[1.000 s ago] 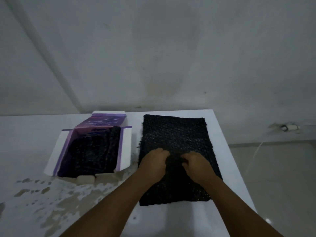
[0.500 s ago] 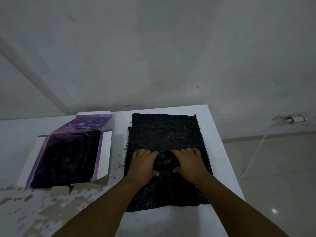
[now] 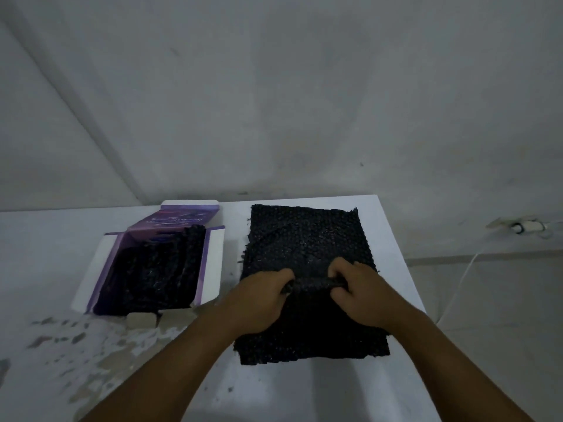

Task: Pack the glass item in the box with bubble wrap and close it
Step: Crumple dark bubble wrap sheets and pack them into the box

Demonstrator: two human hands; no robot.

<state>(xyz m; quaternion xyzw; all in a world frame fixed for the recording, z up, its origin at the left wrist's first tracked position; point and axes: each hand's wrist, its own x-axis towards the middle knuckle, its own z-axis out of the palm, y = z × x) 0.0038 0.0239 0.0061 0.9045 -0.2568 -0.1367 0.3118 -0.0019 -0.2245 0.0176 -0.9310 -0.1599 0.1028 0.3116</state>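
A sheet of black bubble wrap (image 3: 304,236) lies flat on the white table (image 3: 304,391), right of centre. At its middle a ridge of the wrap is bunched up. My left hand (image 3: 259,296) grips the left end of that ridge and my right hand (image 3: 359,290) grips the right end, fingers curled round it. To the left stands an open purple and white box (image 3: 210,263), flaps spread, lined with more black bubble wrap (image 3: 152,269). No glass item shows; whatever sits under the ridge is hidden.
The table's right edge (image 3: 405,269) drops to a tiled floor where a white cable and plug (image 3: 524,228) lie. The tabletop's paint is chipped at the near left (image 3: 76,345). A grey wall rises behind the table.
Both hands went from lying flat on the wrap to curling round a raised fold of it. The view has also shifted slightly.
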